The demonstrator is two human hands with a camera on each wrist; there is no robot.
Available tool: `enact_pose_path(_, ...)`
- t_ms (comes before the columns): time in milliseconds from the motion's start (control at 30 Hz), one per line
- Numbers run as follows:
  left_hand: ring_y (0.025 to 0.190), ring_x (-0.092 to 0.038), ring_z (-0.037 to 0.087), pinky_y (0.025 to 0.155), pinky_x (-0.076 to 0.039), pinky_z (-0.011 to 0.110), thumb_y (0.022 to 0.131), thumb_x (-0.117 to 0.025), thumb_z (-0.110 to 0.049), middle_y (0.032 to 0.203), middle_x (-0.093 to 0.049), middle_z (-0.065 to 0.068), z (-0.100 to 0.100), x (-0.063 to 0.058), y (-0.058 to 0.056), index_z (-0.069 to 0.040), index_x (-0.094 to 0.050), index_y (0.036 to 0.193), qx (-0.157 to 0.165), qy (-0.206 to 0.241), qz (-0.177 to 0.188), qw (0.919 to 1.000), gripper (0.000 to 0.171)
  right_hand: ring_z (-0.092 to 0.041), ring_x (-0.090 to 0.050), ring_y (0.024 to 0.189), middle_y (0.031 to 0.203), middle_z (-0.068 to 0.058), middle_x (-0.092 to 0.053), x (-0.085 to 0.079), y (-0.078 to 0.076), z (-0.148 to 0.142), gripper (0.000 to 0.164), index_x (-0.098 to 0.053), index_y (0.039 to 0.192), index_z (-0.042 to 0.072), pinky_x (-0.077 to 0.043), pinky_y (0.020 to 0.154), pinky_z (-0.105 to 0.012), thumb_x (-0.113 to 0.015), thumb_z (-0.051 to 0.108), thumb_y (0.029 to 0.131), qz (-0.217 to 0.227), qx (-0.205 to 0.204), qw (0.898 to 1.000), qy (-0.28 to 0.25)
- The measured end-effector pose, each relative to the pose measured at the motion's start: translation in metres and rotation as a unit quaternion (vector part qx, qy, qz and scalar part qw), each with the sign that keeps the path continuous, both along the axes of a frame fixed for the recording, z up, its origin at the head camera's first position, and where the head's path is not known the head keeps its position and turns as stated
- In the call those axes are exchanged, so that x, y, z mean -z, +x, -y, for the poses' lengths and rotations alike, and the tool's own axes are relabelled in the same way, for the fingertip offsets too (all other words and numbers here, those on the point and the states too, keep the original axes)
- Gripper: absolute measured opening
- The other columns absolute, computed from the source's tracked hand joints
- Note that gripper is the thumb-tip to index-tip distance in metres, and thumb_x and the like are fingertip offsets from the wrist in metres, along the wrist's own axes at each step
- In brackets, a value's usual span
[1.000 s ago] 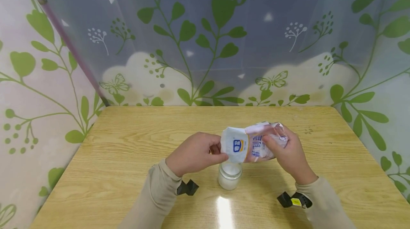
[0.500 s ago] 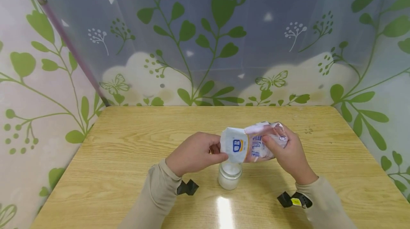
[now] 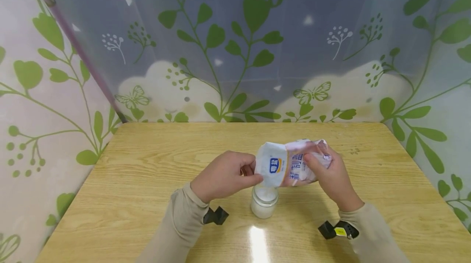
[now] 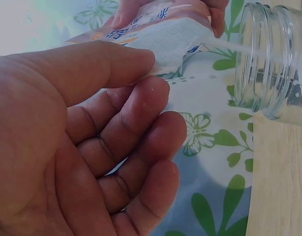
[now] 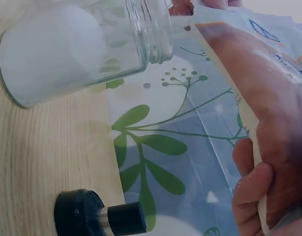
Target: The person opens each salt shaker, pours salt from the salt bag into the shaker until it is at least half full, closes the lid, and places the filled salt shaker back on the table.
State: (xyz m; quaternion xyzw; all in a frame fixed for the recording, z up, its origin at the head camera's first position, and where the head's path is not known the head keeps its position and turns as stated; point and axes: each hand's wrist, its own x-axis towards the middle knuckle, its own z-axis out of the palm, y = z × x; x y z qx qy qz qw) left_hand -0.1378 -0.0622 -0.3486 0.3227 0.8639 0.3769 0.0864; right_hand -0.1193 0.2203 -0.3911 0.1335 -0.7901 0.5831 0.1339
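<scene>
A printed bag of salt (image 3: pixel 281 165) is tipped on its side over a glass jar (image 3: pixel 264 202). My right hand (image 3: pixel 331 177) grips the bag's right end, thumb on the near face. At the other end, my left hand (image 3: pixel 226 175) pinches the bag's edge between thumb and forefinger, its other fingers loosely bent. A thin white stream of salt (image 4: pixel 227 44) runs from the bag's corner into the jar's mouth in the left wrist view. White salt (image 5: pixel 57 42) fills much of the jar, which stands upright on the table. The bag partly covers the jar's rim in the head view.
The wooden table (image 3: pixel 154 148) ends against a leaf-patterned cloth backdrop (image 3: pixel 235 50). A black cylindrical object (image 5: pixel 79 214) with a metallic band shows in the right wrist view. Black camera mounts (image 3: pixel 216 215) sit by both wrists.
The bag's left end has shifted slightly right and tilted a little. Both hands keep their hold on it, and the jar has not moved.
</scene>
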Motion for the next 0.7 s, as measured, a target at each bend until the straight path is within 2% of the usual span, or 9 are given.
enact_pose_path(200,0.070,-0.063,0.006,0.065,-0.052,0.027,0.095,-0.075,-0.024,0.079,-0.069,-0.013,0.000,0.001,0.000,-0.018,-0.067,0.084,0.000,0.003,-0.003,1.0000,0.016,-0.011,-0.066,0.076,0.088,0.006,-0.070,0.003,-0.003,-0.001,0.024,-0.068,0.111,0.030,-0.056,0.065,-0.026,-0.060,0.009,0.103,0.026,-0.004,0.999,-0.021)
enact_pose_path(333,0.071,-0.063,0.007,0.065,-0.052,0.027,0.096,-0.075,-0.025,0.078,-0.068,-0.014,0.001,0.001,0.000,-0.019,-0.067,0.084,-0.003,0.007,-0.003,1.0000,0.015,-0.010,-0.065,0.073,0.085,0.004,-0.070,0.005,-0.005,0.001,0.017,-0.069,0.104,0.025,-0.055,0.063,-0.026,-0.058,0.011,0.105,0.040,-0.002,0.998,-0.044)
enact_pose_path(433,0.072,-0.063,0.008,0.066,-0.052,0.027,0.097,-0.074,-0.026,0.079,-0.068,-0.014,0.001,0.001,0.001,-0.020,-0.067,0.085,-0.006,0.012,0.000,0.9999,0.015,-0.009,-0.066,0.072,0.083,0.003,-0.070,0.008,-0.006,0.005,0.016,-0.068,0.099,0.022,-0.056,0.061,-0.025,-0.056,0.014,0.106,0.057,-0.002,0.995,-0.084)
enact_pose_path(567,0.074,-0.063,0.008,0.067,-0.052,0.028,0.097,-0.074,-0.026,0.080,-0.068,-0.014,0.001,0.001,0.001,-0.021,-0.066,0.085,-0.012,0.022,0.000,0.9997,0.015,-0.009,-0.068,0.077,0.088,0.002,-0.071,0.014,-0.007,0.010,0.013,-0.066,0.105,0.019,-0.057,0.064,-0.025,-0.054,0.017,0.108,0.072,-0.023,0.984,-0.161)
enact_pose_path(700,0.074,-0.063,0.007,0.068,-0.053,0.028,0.097,-0.073,-0.026,0.080,-0.067,-0.014,0.001,0.001,0.000,-0.022,-0.067,0.086,-0.018,0.037,-0.007,0.9991,0.014,-0.008,-0.067,0.083,0.095,0.003,-0.069,0.020,-0.009,0.016,0.009,-0.059,0.115,0.016,-0.057,0.071,-0.023,-0.054,0.019,0.109,0.075,-0.055,0.965,-0.245)
